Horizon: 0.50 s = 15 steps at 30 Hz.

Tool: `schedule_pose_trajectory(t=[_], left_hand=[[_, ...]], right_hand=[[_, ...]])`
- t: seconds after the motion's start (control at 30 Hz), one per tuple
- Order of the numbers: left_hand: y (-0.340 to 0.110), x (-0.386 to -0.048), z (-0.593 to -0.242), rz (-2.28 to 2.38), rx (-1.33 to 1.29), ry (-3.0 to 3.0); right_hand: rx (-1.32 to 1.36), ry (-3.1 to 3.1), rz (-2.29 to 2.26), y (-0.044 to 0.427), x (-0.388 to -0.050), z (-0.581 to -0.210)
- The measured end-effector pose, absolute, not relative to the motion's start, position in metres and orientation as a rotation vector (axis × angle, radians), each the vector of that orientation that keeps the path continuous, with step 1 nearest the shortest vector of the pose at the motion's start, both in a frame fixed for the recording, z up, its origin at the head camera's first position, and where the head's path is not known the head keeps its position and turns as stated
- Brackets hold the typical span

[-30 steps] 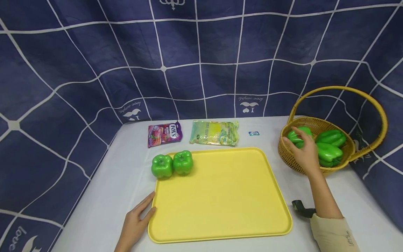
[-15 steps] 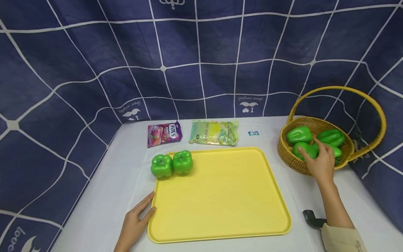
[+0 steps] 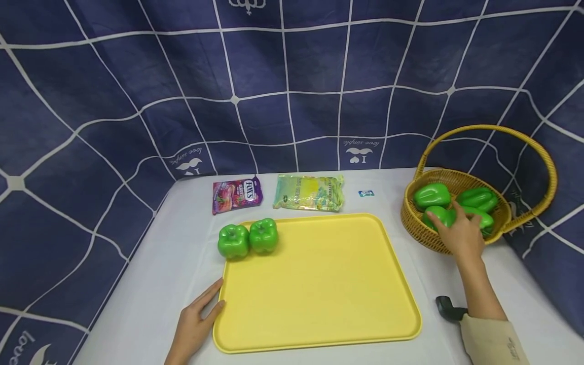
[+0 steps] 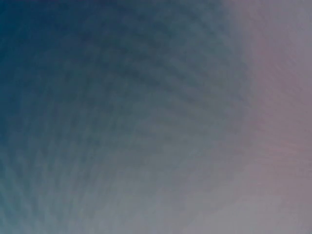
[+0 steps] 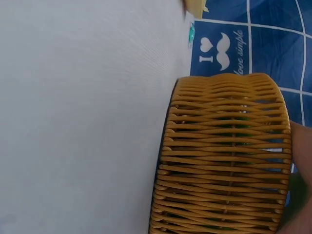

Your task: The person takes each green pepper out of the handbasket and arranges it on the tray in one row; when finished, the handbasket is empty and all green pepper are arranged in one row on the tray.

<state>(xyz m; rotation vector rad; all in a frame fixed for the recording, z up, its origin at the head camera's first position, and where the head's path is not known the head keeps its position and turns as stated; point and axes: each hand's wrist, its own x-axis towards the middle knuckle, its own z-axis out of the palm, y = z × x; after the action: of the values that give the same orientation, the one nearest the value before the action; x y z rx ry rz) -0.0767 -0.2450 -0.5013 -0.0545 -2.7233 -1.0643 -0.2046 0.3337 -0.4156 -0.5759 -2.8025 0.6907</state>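
In the head view my right hand [image 3: 463,238] reaches over the near rim of the wicker basket [image 3: 422,235]. Its thumb and fingers hold a green bell pepper [image 3: 435,217] at the basket's near left. Other green peppers lie in the basket, one bell pepper [image 3: 431,195] behind and a longer pepper [image 3: 479,199] to the right. My left hand [image 3: 193,324] rests with its fingers extended at the left edge of the yellow tray [image 3: 319,284]. The right wrist view shows the basket's woven side [image 5: 224,161], which hides most of the peppers; the left wrist view is a blur.
Two green bell peppers [image 3: 233,241] sit side by side at the tray's far left corner. Behind the tray lie a purple candy bag [image 3: 237,195], a yellow-green packet [image 3: 309,192] and a small blue sachet [image 3: 366,193]. The basket's tall handle [image 3: 543,147] arches over it.
My right hand has shifted from the basket's left rear to its near part, and its fingers have come down around a bell pepper. The left hand stays at the tray.
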Motion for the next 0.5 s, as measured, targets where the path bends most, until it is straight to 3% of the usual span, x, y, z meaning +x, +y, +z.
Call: schedule_pose_trajectory(t=[0.5], left_hand=[[-0.246, -0.077, -0.502, -1.056, -0.053, -2.725]], right_hand=[[-0.573, -2.945, 0.707, 0.339, -0.217, -0.411]])
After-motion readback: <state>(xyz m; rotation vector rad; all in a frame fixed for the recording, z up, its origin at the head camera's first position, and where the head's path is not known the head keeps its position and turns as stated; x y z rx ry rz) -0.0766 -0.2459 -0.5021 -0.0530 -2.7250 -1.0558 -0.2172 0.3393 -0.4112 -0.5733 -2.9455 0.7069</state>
